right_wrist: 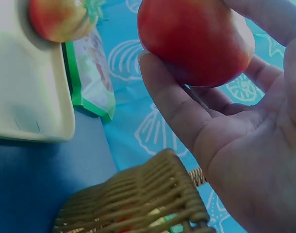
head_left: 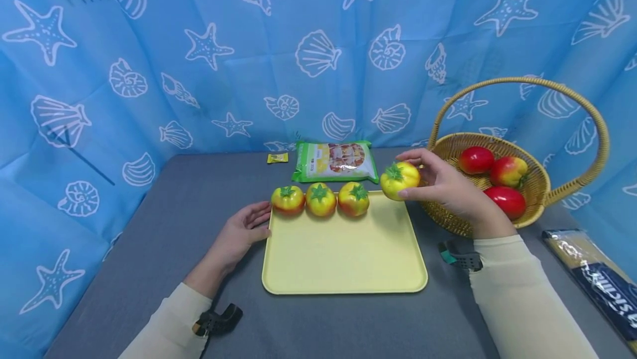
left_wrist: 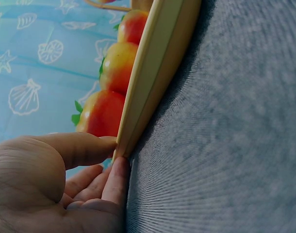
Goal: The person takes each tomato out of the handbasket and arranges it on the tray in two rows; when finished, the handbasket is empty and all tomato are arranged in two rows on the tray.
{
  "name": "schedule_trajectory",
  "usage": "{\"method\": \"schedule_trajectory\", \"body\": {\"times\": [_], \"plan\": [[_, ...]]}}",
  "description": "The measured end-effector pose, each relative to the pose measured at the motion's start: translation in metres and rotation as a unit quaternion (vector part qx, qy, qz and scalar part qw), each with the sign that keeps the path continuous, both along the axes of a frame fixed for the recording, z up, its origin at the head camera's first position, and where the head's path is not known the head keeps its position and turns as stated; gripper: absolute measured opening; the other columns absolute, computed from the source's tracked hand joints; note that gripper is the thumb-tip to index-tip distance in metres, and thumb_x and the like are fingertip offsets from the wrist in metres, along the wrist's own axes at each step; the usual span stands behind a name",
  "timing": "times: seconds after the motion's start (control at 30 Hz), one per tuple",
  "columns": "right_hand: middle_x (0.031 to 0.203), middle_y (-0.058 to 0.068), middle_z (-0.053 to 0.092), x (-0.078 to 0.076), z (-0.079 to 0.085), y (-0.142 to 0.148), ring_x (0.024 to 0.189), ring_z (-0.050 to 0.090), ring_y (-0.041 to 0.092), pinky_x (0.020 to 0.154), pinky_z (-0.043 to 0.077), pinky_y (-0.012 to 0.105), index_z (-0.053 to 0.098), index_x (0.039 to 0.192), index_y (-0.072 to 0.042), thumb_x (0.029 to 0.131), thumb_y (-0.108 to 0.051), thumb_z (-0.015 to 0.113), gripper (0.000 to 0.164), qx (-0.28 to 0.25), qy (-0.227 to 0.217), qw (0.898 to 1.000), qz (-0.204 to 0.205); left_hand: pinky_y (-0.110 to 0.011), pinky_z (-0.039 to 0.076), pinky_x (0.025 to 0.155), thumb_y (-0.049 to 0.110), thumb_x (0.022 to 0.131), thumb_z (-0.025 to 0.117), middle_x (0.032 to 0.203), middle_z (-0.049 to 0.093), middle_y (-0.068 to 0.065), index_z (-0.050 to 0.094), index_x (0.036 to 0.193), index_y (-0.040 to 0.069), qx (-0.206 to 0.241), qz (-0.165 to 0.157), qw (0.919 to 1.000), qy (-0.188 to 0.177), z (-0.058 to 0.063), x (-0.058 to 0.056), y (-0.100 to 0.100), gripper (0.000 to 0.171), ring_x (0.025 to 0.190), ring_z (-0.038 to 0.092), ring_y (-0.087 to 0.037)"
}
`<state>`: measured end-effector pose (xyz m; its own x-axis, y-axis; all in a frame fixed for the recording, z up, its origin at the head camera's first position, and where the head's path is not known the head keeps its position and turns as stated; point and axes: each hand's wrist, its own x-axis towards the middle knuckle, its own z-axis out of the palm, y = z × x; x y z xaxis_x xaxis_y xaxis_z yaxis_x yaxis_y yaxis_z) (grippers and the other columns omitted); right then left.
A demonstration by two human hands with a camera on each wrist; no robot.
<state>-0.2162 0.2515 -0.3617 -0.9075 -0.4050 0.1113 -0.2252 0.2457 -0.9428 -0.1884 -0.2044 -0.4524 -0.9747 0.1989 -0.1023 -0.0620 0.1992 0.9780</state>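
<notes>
My right hand (head_left: 443, 182) holds a yellow tomato (head_left: 400, 180) with a green leafy top over the back right corner of the pale yellow tray (head_left: 343, 254). In the right wrist view the underside of this tomato (right_wrist: 196, 43) is red, and the fingers curl round it. Along the tray's back edge sit a left tomato (head_left: 288, 202), a middle tomato (head_left: 320, 201) and a right tomato (head_left: 353, 200), all yellow and red. At the tray's left side my left hand (head_left: 244, 232) pinches the rim between thumb and fingers; the left wrist view shows the thumb (left_wrist: 85, 145) against that rim.
A wicker basket (head_left: 448, 218) with a tall handle stands at the right, holding several red fruits (head_left: 507, 201). Behind the tray lie a green-edged food packet (head_left: 338, 161) and a small yellow sachet (head_left: 277, 157). A pasta packet (head_left: 592, 270) lies at far right.
</notes>
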Motion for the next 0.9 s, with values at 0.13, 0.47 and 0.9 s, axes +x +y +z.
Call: {"method": "schedule_trajectory", "body": {"times": [0.13, 0.47, 0.9], "plan": [[0.145, 0.019, 0.052, -0.001, -0.001, -0.005, 0.120, 0.061, 0.039, 0.093, 0.062, 0.034, 0.051, 0.153, -0.002, 0.093, -0.004, 0.085, 0.068, 0.016, -0.012, 1.000, 0.002, -0.036, 0.047, 0.114, -0.004, 0.099, 0.072, 0.165, 0.046, -0.020, 0.041, 0.163, -0.005, 0.001, 0.001, 1.0000, -0.002, 0.000, 0.000, 0.000, 0.071, 0.150, 0.046, -0.035], [0.133, 0.021, 0.056, -0.001, -0.005, -0.016, 0.115, 0.059, 0.039, 0.090, 0.061, 0.032, 0.049, 0.142, 0.001, 0.091, -0.013, 0.089, 0.066, 0.072, -0.008, 0.997, -0.010, -0.037, 0.047, 0.115, -0.003, 0.099, 0.073, 0.165, 0.047, -0.021, 0.042, 0.162, -0.005, 0.000, 0.003, 1.0000, 0.000, 0.001, 0.000, 0.001, 0.071, 0.149, 0.047, -0.035], [0.136, 0.017, 0.052, -0.001, -0.011, -0.027, 0.120, 0.053, 0.037, 0.093, 0.054, 0.050, 0.061, 0.150, -0.006, 0.097, -0.033, 0.085, 0.064, 0.183, 0.058, 0.981, -0.025, -0.034, 0.048, 0.113, -0.004, 0.099, 0.072, 0.165, 0.047, -0.019, 0.041, 0.163, -0.004, 0.004, 0.000, 1.0000, -0.003, 0.001, 0.000, 0.000, 0.071, 0.149, 0.047, -0.034]]}}
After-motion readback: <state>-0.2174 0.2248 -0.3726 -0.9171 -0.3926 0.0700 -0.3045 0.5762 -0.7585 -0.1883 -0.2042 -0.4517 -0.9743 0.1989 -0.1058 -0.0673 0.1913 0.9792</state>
